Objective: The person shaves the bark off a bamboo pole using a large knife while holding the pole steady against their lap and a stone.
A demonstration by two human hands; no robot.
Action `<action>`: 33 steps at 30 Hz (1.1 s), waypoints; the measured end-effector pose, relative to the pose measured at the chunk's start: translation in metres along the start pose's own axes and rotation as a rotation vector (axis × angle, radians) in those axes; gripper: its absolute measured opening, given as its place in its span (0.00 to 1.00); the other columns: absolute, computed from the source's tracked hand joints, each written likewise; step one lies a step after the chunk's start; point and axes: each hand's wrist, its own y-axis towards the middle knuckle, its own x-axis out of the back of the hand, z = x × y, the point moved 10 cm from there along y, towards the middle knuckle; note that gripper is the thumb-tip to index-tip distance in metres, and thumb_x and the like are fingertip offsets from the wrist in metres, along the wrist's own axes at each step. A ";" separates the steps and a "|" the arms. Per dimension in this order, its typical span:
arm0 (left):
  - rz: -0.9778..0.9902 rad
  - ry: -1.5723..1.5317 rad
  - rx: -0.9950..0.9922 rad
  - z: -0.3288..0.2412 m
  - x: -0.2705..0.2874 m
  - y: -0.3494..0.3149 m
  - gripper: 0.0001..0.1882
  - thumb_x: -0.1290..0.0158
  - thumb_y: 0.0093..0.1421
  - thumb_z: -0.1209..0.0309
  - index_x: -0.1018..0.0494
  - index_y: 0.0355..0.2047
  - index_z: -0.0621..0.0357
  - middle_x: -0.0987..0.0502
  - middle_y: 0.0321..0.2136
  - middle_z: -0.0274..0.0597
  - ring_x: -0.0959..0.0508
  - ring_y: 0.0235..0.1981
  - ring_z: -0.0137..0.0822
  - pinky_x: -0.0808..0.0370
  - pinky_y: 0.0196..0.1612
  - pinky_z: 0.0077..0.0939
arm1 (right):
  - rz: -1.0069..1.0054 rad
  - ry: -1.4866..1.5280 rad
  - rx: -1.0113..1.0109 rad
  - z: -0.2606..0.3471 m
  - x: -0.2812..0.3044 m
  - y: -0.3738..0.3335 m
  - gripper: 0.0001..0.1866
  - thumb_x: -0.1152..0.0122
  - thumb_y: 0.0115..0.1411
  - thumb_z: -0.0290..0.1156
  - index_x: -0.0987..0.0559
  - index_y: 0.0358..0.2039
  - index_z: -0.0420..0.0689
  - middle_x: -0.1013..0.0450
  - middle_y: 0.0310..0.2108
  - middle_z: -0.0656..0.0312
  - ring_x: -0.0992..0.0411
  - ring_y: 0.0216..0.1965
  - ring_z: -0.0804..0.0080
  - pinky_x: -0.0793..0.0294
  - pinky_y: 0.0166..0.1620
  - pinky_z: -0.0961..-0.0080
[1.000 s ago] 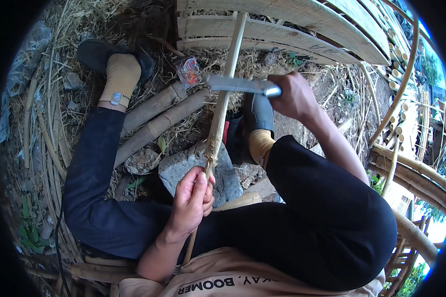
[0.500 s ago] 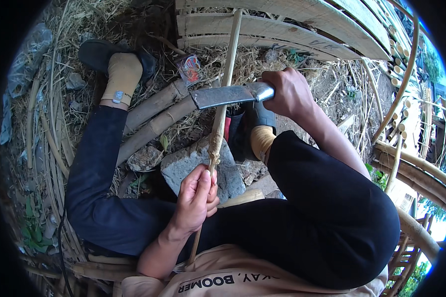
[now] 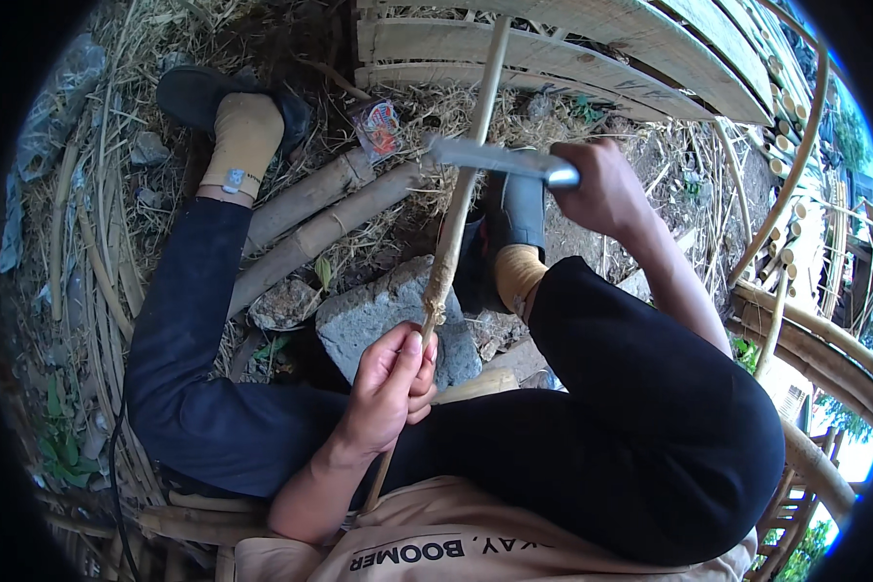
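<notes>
A long, pale bamboo stick (image 3: pixel 445 260) with a knobby joint slants from my lap up past the stone. My left hand (image 3: pixel 395 383) is closed around it just below the joint, thumb laid along the stick. My right hand (image 3: pixel 606 189) grips a machete (image 3: pixel 514 161), its handle mostly hidden in my fist. The blade points left across the stick's upper part and is smeared by motion; whether it touches the stick I cannot tell. A grey stone block (image 3: pixel 369 325) lies on the ground beyond my left hand.
Slatted wooden boards (image 3: pixel 553 48) stand at the far side. Two thick bamboo poles (image 3: pixel 325 228) lie by a rock (image 3: pixel 285 304). My shoes (image 3: pixel 514 209) rest on straw-littered soil. Cut bamboo (image 3: pixel 786 194) is stacked at the right, and a plastic wrapper (image 3: pixel 375 128) lies ahead.
My right hand has moved right and slightly away with the machete, whose blade has turned to look narrower. The stick's far end has swung right, while my left hand keeps its grip.
</notes>
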 end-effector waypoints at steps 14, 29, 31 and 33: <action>-0.115 0.162 -0.111 -0.011 0.001 -0.006 0.13 0.64 0.77 0.62 0.38 0.36 0.52 0.46 0.17 0.23 0.51 0.11 0.14 0.55 0.13 0.14 | 0.024 -0.182 -0.057 0.003 -0.014 0.015 0.10 0.35 0.39 0.31 0.18 0.26 0.44 0.23 0.22 0.49 0.21 0.29 0.48 0.21 0.37 0.55; -0.061 0.119 -0.086 -0.003 0.002 -0.004 0.13 0.63 0.77 0.61 0.36 0.37 0.53 0.46 0.17 0.22 0.50 0.11 0.14 0.55 0.13 0.14 | -0.109 -0.201 -0.124 -0.032 0.021 0.027 0.11 0.38 0.47 0.32 0.16 0.31 0.45 0.22 0.24 0.48 0.21 0.29 0.48 0.21 0.38 0.55; -0.080 0.112 -0.096 -0.005 0.003 -0.004 0.13 0.63 0.77 0.61 0.36 0.37 0.54 0.46 0.17 0.22 0.50 0.11 0.14 0.54 0.13 0.14 | -0.071 -0.153 -0.019 -0.005 0.007 0.020 0.08 0.38 0.46 0.32 0.17 0.27 0.45 0.23 0.22 0.49 0.21 0.28 0.48 0.21 0.37 0.55; -0.078 0.129 -0.086 -0.006 -0.001 0.001 0.13 0.63 0.77 0.61 0.36 0.37 0.54 0.46 0.17 0.22 0.50 0.11 0.14 0.54 0.13 0.14 | 0.052 -0.130 -0.005 0.006 -0.008 0.006 0.08 0.38 0.45 0.32 0.18 0.27 0.44 0.23 0.22 0.49 0.21 0.28 0.47 0.21 0.37 0.55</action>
